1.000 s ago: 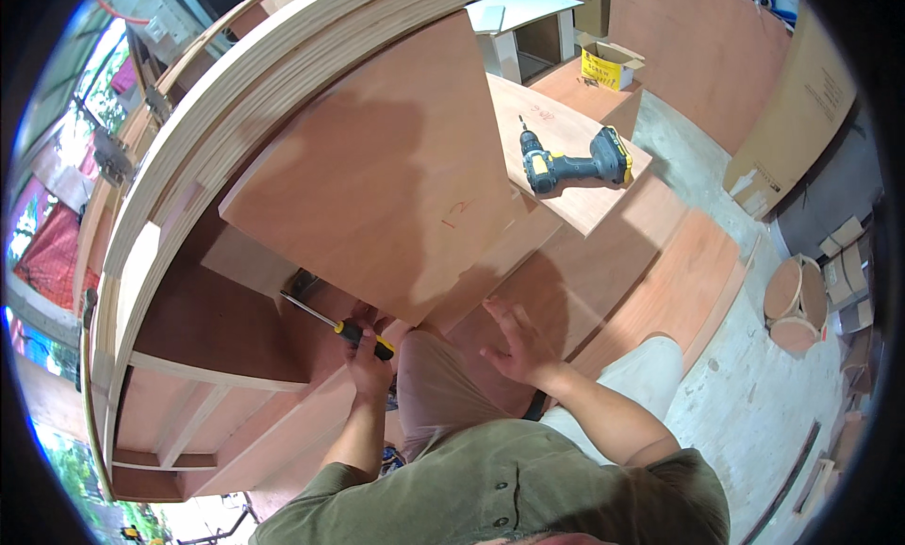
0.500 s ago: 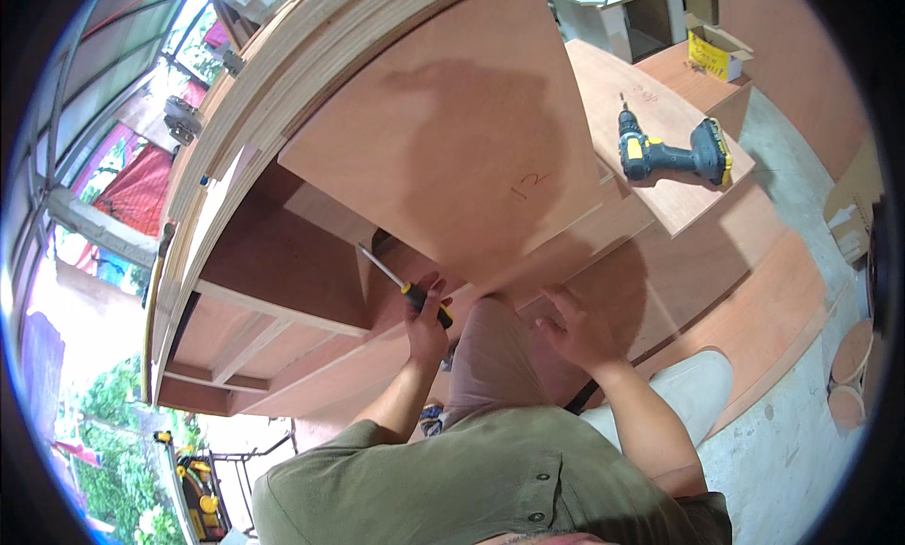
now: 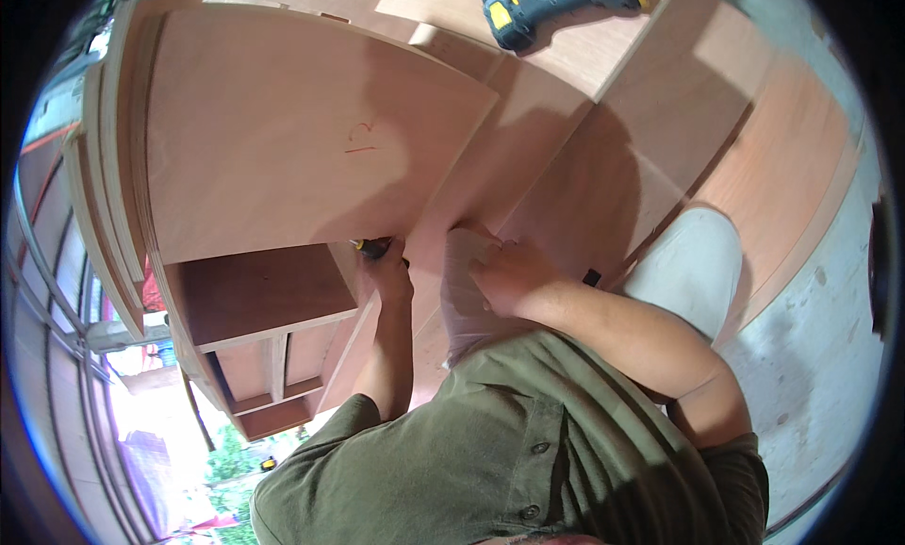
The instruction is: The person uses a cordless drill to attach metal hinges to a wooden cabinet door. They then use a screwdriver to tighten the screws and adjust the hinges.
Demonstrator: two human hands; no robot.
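Head view: our left hand (image 3: 390, 273) is gripping a screwdriver (image 3: 374, 249) at the lower edge of a panel (image 3: 283, 135); our right hand (image 3: 515, 276) is curling partway, its hold unclear.

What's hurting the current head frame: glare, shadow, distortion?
Head view, lower left: daylight blows out around the greenery; head view, upper middle: shadow darkens the right part of the wooden panel; head view, outer areas: fisheye bows straight edges; head view, centre: screwdriver looks dim, its shaft hard to make out.
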